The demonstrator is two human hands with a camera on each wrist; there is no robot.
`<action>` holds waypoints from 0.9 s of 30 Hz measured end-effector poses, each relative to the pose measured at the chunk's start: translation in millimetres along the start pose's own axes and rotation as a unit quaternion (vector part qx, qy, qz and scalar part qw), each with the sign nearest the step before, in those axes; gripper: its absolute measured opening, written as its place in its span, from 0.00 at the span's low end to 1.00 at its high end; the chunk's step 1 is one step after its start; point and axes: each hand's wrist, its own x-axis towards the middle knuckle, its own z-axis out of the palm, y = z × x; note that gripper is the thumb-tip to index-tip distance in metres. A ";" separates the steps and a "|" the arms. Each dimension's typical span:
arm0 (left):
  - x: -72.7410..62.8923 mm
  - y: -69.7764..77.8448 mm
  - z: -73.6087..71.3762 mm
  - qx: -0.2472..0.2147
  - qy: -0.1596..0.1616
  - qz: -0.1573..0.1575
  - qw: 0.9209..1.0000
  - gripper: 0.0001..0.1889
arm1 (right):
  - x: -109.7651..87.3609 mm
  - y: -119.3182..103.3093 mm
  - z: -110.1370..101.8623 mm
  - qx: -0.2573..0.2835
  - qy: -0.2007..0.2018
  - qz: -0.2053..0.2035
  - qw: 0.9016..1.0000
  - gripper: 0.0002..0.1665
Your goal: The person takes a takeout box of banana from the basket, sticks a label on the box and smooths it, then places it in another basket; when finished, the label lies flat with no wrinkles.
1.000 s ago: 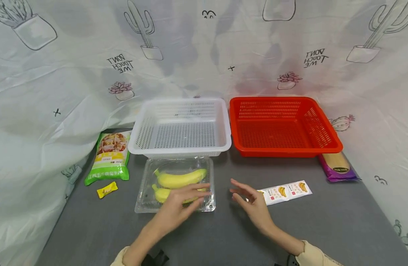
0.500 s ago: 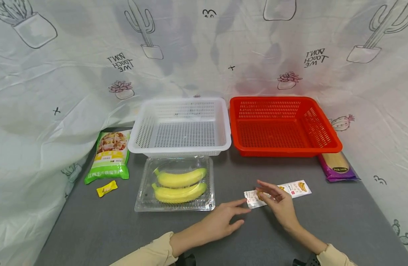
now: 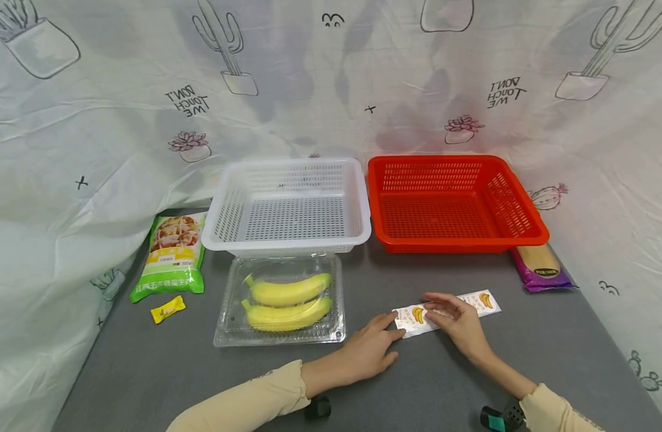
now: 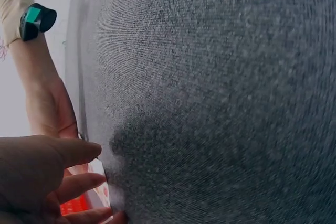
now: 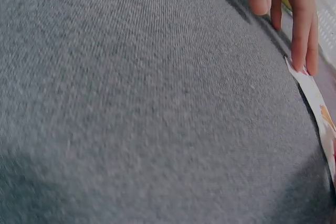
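A white strip of banana-printed labels (image 3: pixel 412 322) lies flat on the grey table in the head view. My left hand (image 3: pixel 370 349) touches the strip's left end with extended fingertips; the right wrist view shows these fingertips on the end of the strip (image 5: pixel 313 90). Over the middle of the strip is my right hand (image 3: pixel 463 329), its thumb and fingers apart and covering part of the print. To the left sits a clear plastic box (image 3: pixel 225 327) with two bananas (image 3: pixel 290 290) inside, its lid down.
Behind stand a white basket (image 3: pixel 288 246) and a red basket (image 3: pixel 460 246), side by side. A green food bag (image 3: pixel 171 258) and a small yellow packet (image 3: pixel 168 309) lie at left. A purple packet (image 3: pixel 541 270) lies at right, partly under the red basket's rim.
My left hand has moved right, from over the banana box to the strip's left end. My right hand has moved right, over the strip's middle. The head view has shifted slightly.
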 end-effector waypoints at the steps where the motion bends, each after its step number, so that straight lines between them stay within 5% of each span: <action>1: 0.6 0.8 0.1 0.004 -0.007 -0.009 1.000 0.21 | 0.2 0.0 -0.7 -0.003 -0.001 0.001 1.000 0.25; 12: 2.8 3.4 -2.4 0.004 -0.015 -0.030 0.999 0.21 | 3.8 -0.6 -2.3 -0.106 -0.022 0.065 0.992 0.26; 22: 2.6 3.2 -2.5 0.006 -0.007 -0.015 1.000 0.20 | 5.2 -10.1 8.5 -0.156 -0.019 0.011 0.987 0.22; 27: 2.6 3.4 -2.8 0.010 -0.002 -0.015 1.000 0.20 | 6.8 -16.5 12.1 -0.179 -0.004 0.033 0.983 0.21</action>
